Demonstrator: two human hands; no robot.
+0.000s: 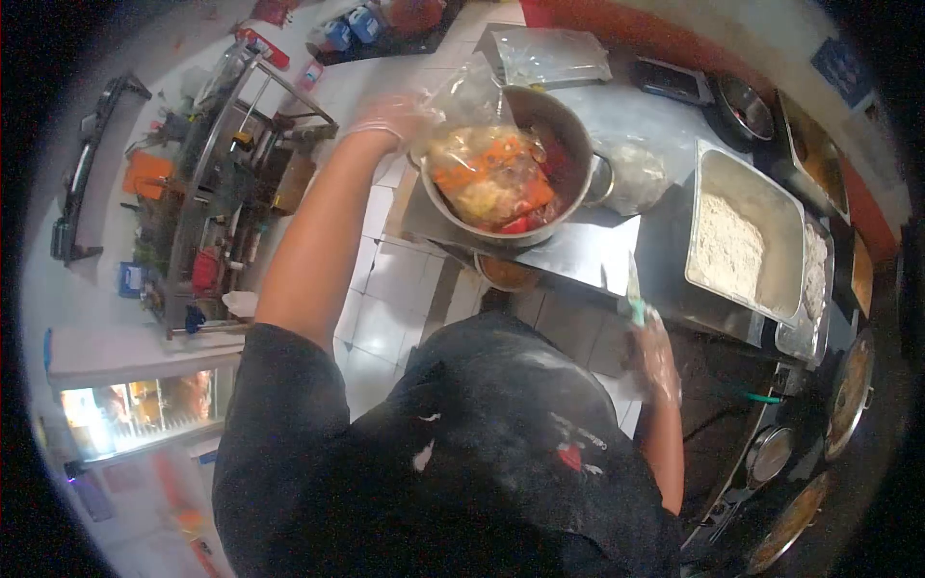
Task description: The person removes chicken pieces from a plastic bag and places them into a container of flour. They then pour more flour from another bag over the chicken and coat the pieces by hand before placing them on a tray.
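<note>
My left hand [390,118], in a clear plastic glove and blurred, is closed on the top of a clear plastic bag [487,178]. Orange and pale food shows through the bag, which hangs at the mouth of a large metal pot [581,144]. Red pieces are visible in the pot around it. Lower down at the counter's front edge, my right hand [657,358], dusted with white powder, grips the green handle of a knife [635,289]. The knife's pale blade points up toward the counter and is partly blurred.
Right of the pot stand a clear plastic bag [636,178] and a deep metal pan of flour [727,246]. A clear-wrapped container [554,56] sits behind. A metal shelf rack [207,164] is at left; a round lidded pan [771,453] is at lower right.
</note>
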